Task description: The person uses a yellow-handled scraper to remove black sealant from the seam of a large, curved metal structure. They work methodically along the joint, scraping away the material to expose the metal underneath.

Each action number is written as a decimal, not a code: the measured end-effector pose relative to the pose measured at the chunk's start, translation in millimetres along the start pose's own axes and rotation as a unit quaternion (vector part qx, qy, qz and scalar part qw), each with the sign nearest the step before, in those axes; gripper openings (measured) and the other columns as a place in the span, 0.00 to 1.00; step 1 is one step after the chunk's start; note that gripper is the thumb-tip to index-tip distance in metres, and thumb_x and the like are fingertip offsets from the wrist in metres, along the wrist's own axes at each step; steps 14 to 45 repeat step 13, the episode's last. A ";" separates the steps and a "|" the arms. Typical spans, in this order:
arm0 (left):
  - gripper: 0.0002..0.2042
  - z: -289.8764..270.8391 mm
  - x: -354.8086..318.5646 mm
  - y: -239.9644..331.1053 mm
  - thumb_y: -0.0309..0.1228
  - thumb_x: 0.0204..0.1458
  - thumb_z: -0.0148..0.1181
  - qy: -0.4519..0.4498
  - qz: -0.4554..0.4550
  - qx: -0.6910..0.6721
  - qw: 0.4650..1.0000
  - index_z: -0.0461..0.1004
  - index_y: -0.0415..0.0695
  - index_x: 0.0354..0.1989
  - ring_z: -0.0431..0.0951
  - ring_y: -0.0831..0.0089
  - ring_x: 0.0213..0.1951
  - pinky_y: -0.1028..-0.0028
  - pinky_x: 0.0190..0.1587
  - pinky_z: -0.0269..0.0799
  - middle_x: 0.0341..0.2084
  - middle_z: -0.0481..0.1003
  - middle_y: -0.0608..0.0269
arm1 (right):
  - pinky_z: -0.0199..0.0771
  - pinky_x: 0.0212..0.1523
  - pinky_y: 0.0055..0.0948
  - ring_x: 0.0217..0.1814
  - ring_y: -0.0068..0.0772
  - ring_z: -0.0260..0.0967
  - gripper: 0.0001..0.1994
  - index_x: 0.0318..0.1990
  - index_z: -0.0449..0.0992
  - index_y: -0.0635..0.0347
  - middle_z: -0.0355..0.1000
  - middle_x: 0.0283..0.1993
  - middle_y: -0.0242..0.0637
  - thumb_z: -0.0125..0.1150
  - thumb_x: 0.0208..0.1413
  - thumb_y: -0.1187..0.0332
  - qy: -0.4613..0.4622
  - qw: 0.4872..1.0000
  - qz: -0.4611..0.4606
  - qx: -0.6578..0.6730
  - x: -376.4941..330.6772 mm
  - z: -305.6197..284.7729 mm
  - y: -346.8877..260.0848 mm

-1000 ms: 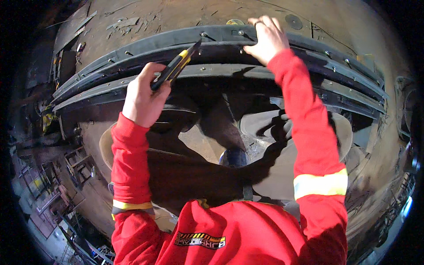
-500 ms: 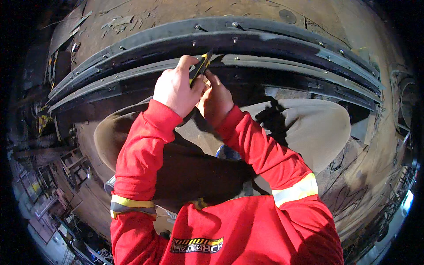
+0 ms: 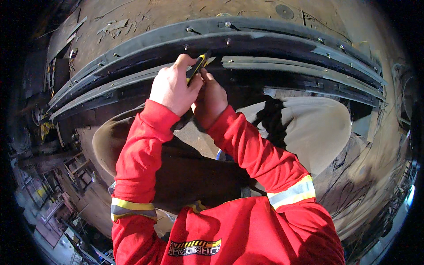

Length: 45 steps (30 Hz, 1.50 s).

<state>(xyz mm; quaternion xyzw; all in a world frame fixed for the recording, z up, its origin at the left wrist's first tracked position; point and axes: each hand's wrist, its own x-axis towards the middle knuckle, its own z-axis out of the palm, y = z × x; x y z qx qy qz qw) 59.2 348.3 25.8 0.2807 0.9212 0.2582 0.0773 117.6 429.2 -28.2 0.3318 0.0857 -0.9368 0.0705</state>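
Observation:
My left hand (image 3: 173, 86) is closed around a slim yellow-and-black hand tool (image 3: 197, 69), with its dark narrow tip pointing up and to the right. Close beside it, my right hand (image 3: 211, 98) is also closed, its fingers bent near the tool's lower part. Whatever the right fingers grip is hidden in shadow. Both hands are raised in front of the near side of a long dark metal beam assembly (image 3: 260, 39), which has ribs and several bolts along it.
My bent knees, in tan trousers (image 3: 316, 128), flank the hands below the beams. Beyond the beams, thin scraps (image 3: 112, 26) and a round dark disc (image 3: 284, 12) lie on the brown floor. Metal frames (image 3: 79, 170) stand at the left.
My hands and the tool have shifted slightly left, still close together. The view has moved a little against the beams. My grip on the tool looks the same.

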 end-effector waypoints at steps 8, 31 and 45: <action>0.14 -4.4 9.4 0.5 0.30 0.44 0.61 -0.001 -0.007 -0.035 0.999 0.73 0.36 0.38 0.79 0.47 0.30 0.60 0.35 0.74 0.25 0.76 0.41 | 0.68 0.50 0.30 0.47 0.29 0.69 0.13 0.48 0.70 0.58 0.72 0.42 0.35 0.45 0.66 0.61 0.013 0.999 -0.024 0.023 -1.3 6.3 -3.6; 0.14 -3.7 14.3 8.1 0.29 0.46 0.61 -0.043 -0.062 0.004 0.997 0.73 0.38 0.42 0.80 0.50 0.39 0.64 0.42 0.74 0.36 0.78 0.45 | 0.67 0.52 0.32 0.49 0.29 0.69 0.14 0.50 0.69 0.59 0.72 0.45 0.35 0.45 0.66 0.59 -0.019 0.999 -0.017 0.037 19.0 -7.4 -1.6; 0.14 -3.7 14.3 8.1 0.29 0.46 0.61 -0.043 -0.062 0.004 0.997 0.73 0.38 0.42 0.80 0.50 0.39 0.64 0.42 0.74 0.36 0.78 0.45 | 0.67 0.52 0.32 0.49 0.29 0.69 0.14 0.50 0.69 0.59 0.72 0.45 0.35 0.45 0.66 0.59 -0.019 0.999 -0.017 0.037 19.0 -7.4 -1.6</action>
